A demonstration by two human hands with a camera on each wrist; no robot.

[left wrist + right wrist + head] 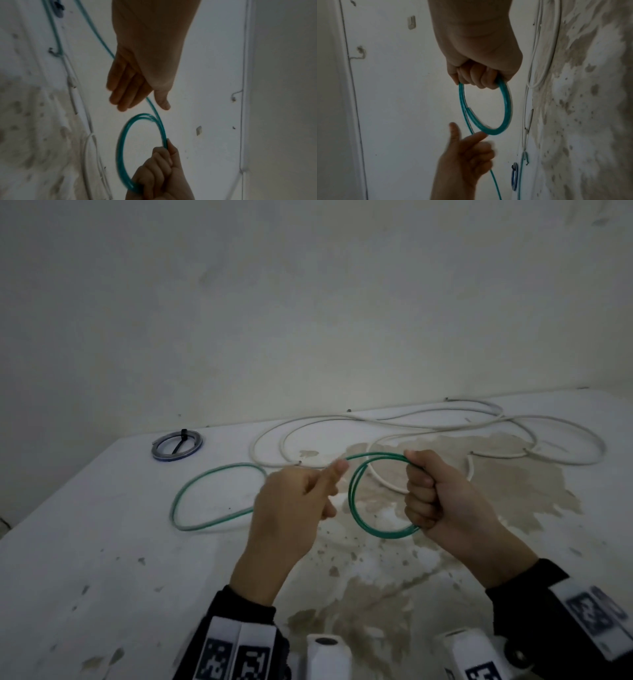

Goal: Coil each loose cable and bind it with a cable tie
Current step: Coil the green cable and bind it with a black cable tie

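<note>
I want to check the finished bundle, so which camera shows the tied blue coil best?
Head view: the blue coil lies whole on the table, black tie across it. Right wrist shows it edge-on; left wrist only a dark blur.

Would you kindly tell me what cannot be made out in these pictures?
- Green cable: how many turns the right hand grips, hidden inside its fist in every view.
- Left hand: blurred in the right wrist view, so its hold on the cable is unclear.
- White cable: its ends are too small in the head view.
</note>
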